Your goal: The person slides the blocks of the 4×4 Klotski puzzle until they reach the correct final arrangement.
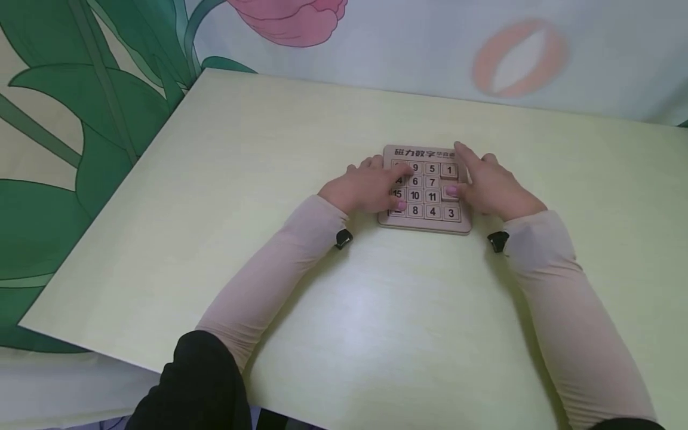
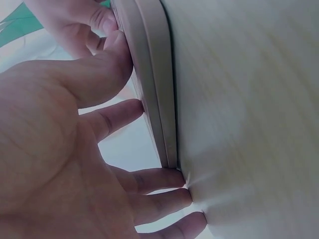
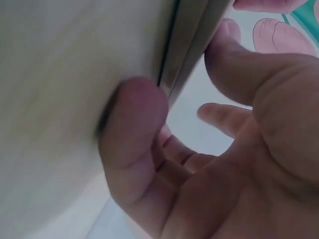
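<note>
A pinkish number sliding puzzle (image 1: 424, 229) lies flat on the table, its square tiles printed with black numbers. My left hand (image 1: 365, 186) is at its left side, with thumb and index finger touching the left tiles and partly covering them. The other left fingertips (image 2: 182, 226) rest on the table by the puzzle's edge. From the right side, my right hand (image 1: 497, 188) lays its thumb on a right-column tile (image 1: 448, 197), whose number is hidden. The right index finger points up past the upper right corner. In the right wrist view a bent finger (image 3: 134, 119) touches the puzzle's side edge.
The pale table (image 1: 161, 239) extends around the puzzle. Behind it stands a light wall (image 1: 408, 48) with a pink flower painting, and green painted leaves (image 1: 107, 119) are at the left. A dark band (image 1: 343, 239) sits at the left wrist, another (image 1: 498, 241) at the right.
</note>
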### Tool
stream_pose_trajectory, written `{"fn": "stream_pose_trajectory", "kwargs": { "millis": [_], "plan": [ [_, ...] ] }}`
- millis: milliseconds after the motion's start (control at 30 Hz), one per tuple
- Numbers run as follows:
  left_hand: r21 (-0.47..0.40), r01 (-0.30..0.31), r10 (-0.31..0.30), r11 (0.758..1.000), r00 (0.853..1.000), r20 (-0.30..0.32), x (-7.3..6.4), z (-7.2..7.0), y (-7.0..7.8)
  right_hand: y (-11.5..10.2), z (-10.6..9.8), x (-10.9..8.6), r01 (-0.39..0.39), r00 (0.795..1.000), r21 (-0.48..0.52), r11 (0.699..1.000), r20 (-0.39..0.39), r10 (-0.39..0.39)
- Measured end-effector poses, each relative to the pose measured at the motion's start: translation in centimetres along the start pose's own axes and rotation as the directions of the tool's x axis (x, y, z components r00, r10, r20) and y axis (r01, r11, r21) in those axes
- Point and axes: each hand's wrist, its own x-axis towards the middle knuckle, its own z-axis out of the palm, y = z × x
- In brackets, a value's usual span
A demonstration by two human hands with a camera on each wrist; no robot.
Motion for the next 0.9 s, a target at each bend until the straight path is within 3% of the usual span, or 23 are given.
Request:
{"fn": "stream_pose_trajectory", "kwargs": {
  "millis": [133,433,600,700,900],
  "plan": [
    [0.008,-0.002,0.002,1.0,1.0,0.0,0.3,0.0,0.3,0.0,-0.3,0.4,-0.022,1.0,0.034,0.999,0.016,0.022],
    [0.003,0.003,-0.003,1.0,1.0,0.005,0.0,-0.2,0.2,0.4,-0.7,1.2,0.029,0.996,0.016,0.999,0.078,-0.031],
    [0.005,0.012,-0.011,1.0,1.0,-0.005,-0.2,-0.1,0.1,1.4,-0.8,1.1,0.103,0.99,0.138,0.985,0.083,-0.115],
    [0.006,0.011,-0.011,1.0,1.0,-0.004,-0.3,-0.1,0.1,1.7,-1.0,0.9,0.117,0.981,0.208,0.971,0.126,-0.146],
    [0.01,-0.006,0.006,1.0,1.0,0.004,-0.2,-0.2,0.5,2.2,-1.1,0.4,0.108,0.971,0.163,0.981,0.194,-0.139]
  ]
}}
